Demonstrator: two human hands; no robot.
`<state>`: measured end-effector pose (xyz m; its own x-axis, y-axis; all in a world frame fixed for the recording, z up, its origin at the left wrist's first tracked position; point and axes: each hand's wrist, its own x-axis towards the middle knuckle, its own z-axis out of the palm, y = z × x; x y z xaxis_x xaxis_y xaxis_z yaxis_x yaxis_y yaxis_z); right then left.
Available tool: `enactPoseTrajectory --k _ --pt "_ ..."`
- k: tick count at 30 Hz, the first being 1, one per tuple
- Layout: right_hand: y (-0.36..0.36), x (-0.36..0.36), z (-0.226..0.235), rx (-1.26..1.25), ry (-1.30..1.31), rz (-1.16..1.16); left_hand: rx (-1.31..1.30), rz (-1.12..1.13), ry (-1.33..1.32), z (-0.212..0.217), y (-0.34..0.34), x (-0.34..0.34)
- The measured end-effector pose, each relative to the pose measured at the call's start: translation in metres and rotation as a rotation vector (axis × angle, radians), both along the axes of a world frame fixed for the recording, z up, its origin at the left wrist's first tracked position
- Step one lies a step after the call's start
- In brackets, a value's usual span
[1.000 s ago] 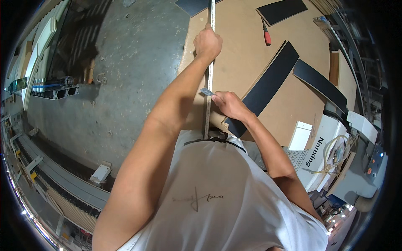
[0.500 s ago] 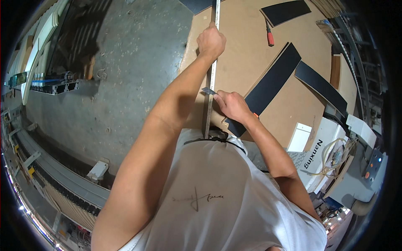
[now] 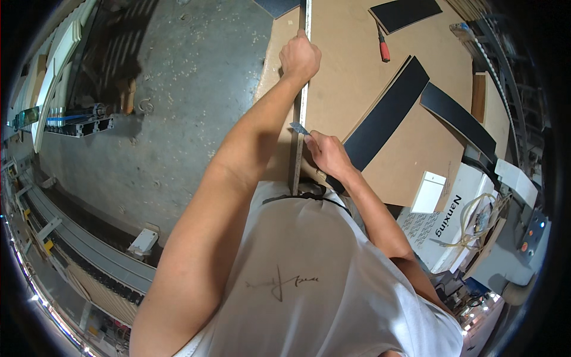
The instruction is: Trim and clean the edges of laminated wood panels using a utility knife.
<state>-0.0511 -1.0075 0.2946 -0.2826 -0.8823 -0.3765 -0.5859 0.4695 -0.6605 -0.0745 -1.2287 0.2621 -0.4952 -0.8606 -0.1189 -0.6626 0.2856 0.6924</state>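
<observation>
A long, narrow board point(image 3: 301, 104) stands on edge, its pale edge up, running from my waist away to the far side. My left hand point(image 3: 300, 58) is closed around its far part. Closer to me, my right hand point(image 3: 329, 153) grips a flat grey scraper-like blade point(image 3: 299, 128). The blade lies across the board's edge, tilted, but contact is hard to make out. My right fingers hide the tool's handle. A long black panel point(image 3: 389, 110) lies just beyond my right wrist.
A brown worktop point(image 3: 345, 53) carries a red-handled tool point(image 3: 384, 51), a black panel point(image 3: 407, 15) at the far right, another dark panel point(image 3: 461, 119) and a small white piece point(image 3: 428, 191). A machine point(image 3: 529, 238) stands right; grey floor point(image 3: 190, 89) lies left.
The blade has turned, its tip now angled more up and away from me. My right hand has shifted slightly; my left keeps its grip on the board.
</observation>
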Motion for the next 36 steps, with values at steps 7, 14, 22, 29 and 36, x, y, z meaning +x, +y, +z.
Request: enactPoseTrajectory --k 7,14,22,29,36 --pt "0.007 0.006 -0.001 0.036 0.004 -0.046 -0.003 -0.001 -0.003 0.000 0.001 0.000" --pt "0.007 0.003 0.000 0.039 0.006 -0.035 0.015 -0.014 0.004 0.002 0.001 0.000" --pt "-0.002 0.007 0.007 0.077 0.050 -0.009 -0.020 0.029 0.023 -0.005 0.000 0.004" --pt "0.002 0.004 0.012 0.108 0.013 -0.039 -0.019 -0.010 0.009 0.001 0.004 0.002" --pt "0.011 0.008 0.022 0.088 0.158 -0.026 -0.032 -0.021 -0.015 0.000 0.003 0.003"
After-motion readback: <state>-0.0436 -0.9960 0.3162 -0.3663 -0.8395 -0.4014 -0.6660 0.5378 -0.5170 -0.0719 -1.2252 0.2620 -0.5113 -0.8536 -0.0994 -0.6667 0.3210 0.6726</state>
